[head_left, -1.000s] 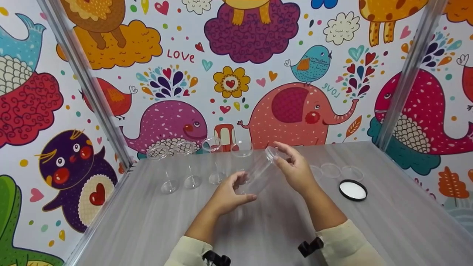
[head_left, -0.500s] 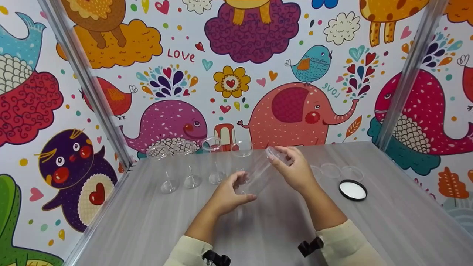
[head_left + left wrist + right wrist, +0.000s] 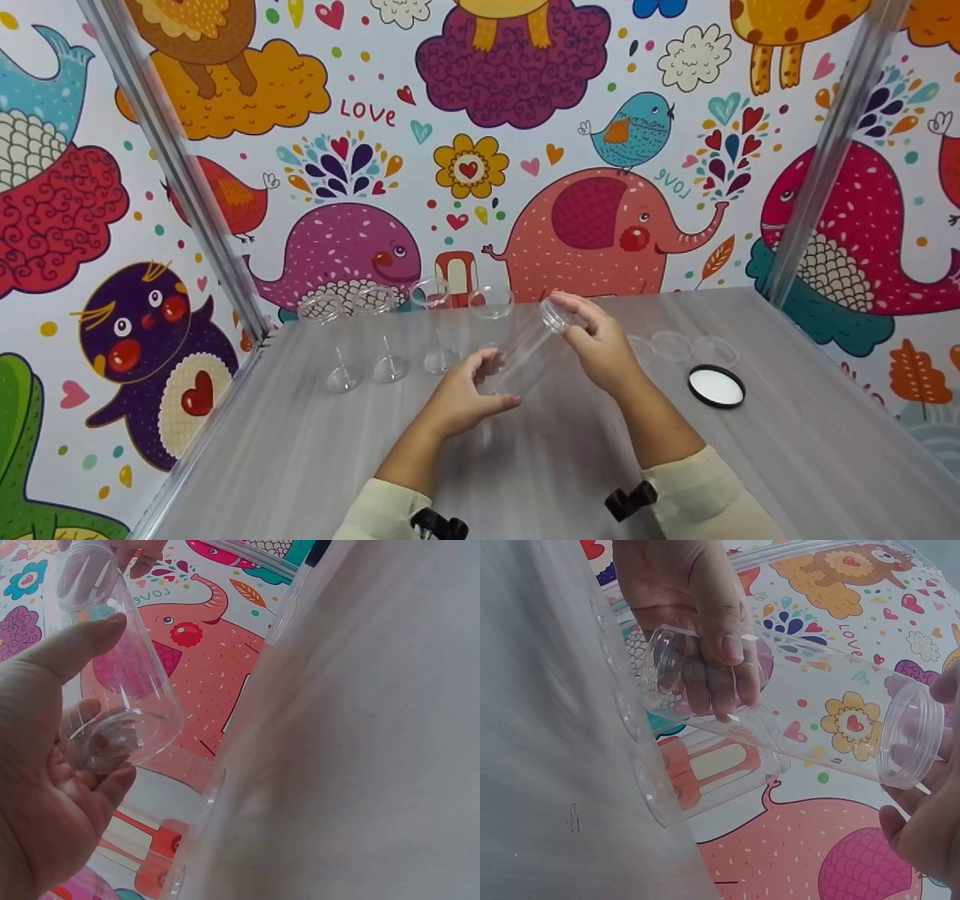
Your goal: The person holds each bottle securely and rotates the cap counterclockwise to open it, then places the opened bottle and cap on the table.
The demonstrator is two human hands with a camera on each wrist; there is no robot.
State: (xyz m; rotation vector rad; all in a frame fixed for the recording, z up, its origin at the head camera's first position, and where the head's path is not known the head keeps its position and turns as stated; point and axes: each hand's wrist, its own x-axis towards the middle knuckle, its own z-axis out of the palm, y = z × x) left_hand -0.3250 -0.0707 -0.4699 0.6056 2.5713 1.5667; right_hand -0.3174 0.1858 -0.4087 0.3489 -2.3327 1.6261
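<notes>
Both hands hold a clear jar (image 3: 525, 356), tilted above the table with its ringed end up and to the right. My left hand (image 3: 457, 401) grips the lower end, its thumb on the near side and its fingers behind, as the left wrist view shows around the clear wall (image 3: 142, 682). At the upper end, my right hand (image 3: 600, 349) holds the clear ringed rim (image 3: 915, 735) between thumb and fingers. Whether that ring is the jar's neck or a clear lid on it, I cannot tell.
Several similar clear jars (image 3: 388, 367) stand upright in a row at the back left. To the right lie several clear discs (image 3: 671, 346) and a white disc with a black rim (image 3: 716, 386). A patterned wall (image 3: 465, 82) with metal posts borders the grey table (image 3: 285, 457).
My right thumb and fingers slid down over the jar's ringed end, then shifted back up, so more of the ring shows now. The left hand and the jar's tilt are unchanged.
</notes>
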